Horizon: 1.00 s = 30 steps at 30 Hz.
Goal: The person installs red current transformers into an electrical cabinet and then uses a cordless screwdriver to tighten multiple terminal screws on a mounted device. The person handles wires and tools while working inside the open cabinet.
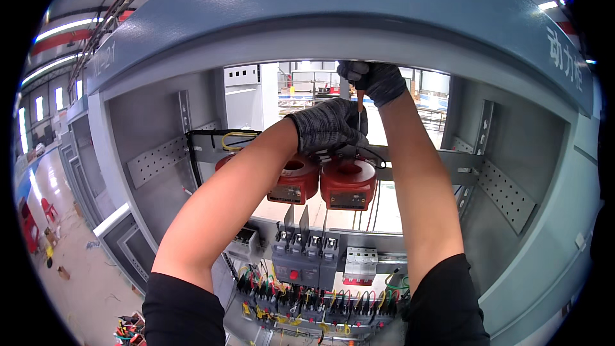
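Both hands wear dark grey knit gloves and reach into an open grey cabinet. My right hand (379, 82) is up high, closed around the handle of a screwdriver (360, 100) that points down. Just below it, my left hand (324, 125) is closed beside the screwdriver's shaft; what its fingers pinch is hidden. Beneath the gloves, red ring-shaped current transformers (349, 184) hang in a row on a metal crossbar (416, 163). My left forearm partly covers the leftmost one. A thin black wire (382, 156) loops by the right-hand transformer.
Lower down sit a large moulded-case breaker (301, 266), a small white breaker (360, 264) and a terminal row with many coloured wires (320, 304). Perforated brackets (506, 195) line the side walls. The cabinet's top beam (333, 0) arches above my hands. Tools (130, 330) lie at lower left.
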### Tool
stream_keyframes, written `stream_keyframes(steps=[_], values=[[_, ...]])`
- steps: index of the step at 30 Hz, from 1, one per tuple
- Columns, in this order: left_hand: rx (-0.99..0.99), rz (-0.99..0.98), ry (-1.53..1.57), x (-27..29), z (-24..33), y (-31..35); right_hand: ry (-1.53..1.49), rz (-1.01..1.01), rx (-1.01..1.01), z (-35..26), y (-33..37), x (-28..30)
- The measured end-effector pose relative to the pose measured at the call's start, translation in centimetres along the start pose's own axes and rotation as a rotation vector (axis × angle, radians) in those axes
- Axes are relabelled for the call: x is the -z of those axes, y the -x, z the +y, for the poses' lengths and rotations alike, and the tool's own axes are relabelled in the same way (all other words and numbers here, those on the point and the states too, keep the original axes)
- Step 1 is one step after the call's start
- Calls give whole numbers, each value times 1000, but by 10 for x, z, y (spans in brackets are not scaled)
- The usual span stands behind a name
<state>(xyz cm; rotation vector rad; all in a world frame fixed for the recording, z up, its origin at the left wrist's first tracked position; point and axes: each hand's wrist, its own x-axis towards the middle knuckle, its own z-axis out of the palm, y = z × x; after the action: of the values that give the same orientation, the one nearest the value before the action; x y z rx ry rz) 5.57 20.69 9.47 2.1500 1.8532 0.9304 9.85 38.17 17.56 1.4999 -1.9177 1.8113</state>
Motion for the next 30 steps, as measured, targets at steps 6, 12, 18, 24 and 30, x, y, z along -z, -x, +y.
stream_keyframes(steps=[6, 12, 18, 24, 30], values=[[-12, -94, -172, 4, -8, 1, 122, 332, -5, 24, -17, -21], [53, -139, -249, 1, -1, -1, 195, 875, 141, 9, 9, -48], [54, -143, -257, 0, -5, -7, 554, 952, 276, 7, 29, -48], [78, -180, -258, 5, 5, 3, 365, 1140, 382, -3, 41, -53], [42, -241, -299, 31, 4, 20, 127, 1193, 332, 1, 21, -28]])
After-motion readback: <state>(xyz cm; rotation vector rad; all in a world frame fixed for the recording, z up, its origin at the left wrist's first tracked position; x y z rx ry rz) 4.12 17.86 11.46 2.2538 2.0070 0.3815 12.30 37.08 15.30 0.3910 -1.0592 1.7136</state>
